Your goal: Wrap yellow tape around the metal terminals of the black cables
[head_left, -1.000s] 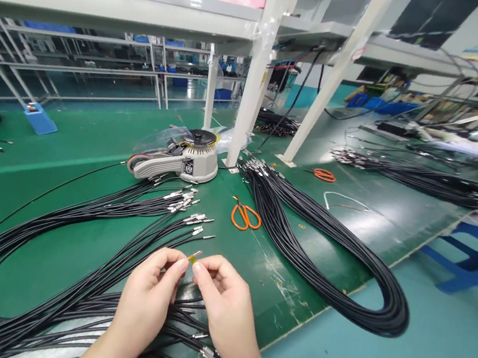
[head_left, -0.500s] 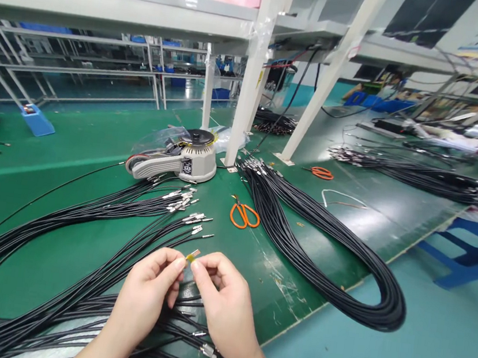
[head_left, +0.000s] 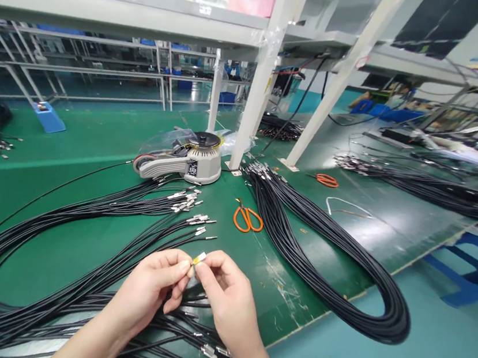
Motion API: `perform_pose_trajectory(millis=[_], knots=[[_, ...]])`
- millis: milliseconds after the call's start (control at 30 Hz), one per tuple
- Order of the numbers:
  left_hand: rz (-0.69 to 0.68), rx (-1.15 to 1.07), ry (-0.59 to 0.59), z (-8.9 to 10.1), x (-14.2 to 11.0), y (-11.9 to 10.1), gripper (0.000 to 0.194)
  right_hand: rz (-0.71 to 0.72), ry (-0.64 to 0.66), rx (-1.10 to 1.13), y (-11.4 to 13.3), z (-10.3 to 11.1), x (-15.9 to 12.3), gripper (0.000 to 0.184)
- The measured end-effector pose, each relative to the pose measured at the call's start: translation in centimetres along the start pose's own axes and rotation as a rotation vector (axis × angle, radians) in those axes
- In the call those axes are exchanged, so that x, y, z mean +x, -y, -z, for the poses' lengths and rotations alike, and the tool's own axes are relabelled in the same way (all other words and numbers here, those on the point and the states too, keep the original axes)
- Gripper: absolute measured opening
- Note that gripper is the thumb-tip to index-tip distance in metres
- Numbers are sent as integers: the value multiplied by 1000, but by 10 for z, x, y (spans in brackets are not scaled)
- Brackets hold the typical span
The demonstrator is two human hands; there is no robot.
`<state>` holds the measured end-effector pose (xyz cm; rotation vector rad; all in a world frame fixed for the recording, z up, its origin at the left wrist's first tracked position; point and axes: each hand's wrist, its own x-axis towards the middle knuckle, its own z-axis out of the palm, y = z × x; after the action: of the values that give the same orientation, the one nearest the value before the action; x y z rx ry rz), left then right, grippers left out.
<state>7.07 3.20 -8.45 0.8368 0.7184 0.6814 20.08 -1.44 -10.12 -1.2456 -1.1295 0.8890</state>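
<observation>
My left hand [head_left: 150, 281] and my right hand [head_left: 231, 294] meet fingertip to fingertip above the bench, both closed in a pinch. Between them they hold a small silvery cable end wrapped in yellow tape [head_left: 199, 258]; its far tip points up and away. The cable behind it is hidden by my fingers. Beneath my hands and to the left lie black cables [head_left: 64, 218] with metal connectors. Ahead stand orange-handled scissors [head_left: 248, 219] flat on the bench, and a round grey tape dispenser [head_left: 200, 162] beyond the cables.
A looped bundle of black cables [head_left: 343, 255] hangs past the edge of the green bench [head_left: 270, 276]. White posts [head_left: 262, 83] hold up a shelf. More scissors [head_left: 326, 180] and another cable bundle [head_left: 429, 188] lie to the right, near a blue stool [head_left: 468, 262]. Another person's hand shows far right.
The cable end has turned in my fingers, and its silvery face now shows more. My left fingers have shifted slightly right, closer to my right fingers. The camera view has moved a little.
</observation>
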Motion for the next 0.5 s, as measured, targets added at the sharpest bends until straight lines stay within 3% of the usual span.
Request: perform_pose_trajectory(millis=[300,500], knots=[[150,-33,327,15,0,-3,27,118,154,143,-5,8,2,11],[273,35,476,21,-1,0,28,244,343,203,-7,13,5,17]])
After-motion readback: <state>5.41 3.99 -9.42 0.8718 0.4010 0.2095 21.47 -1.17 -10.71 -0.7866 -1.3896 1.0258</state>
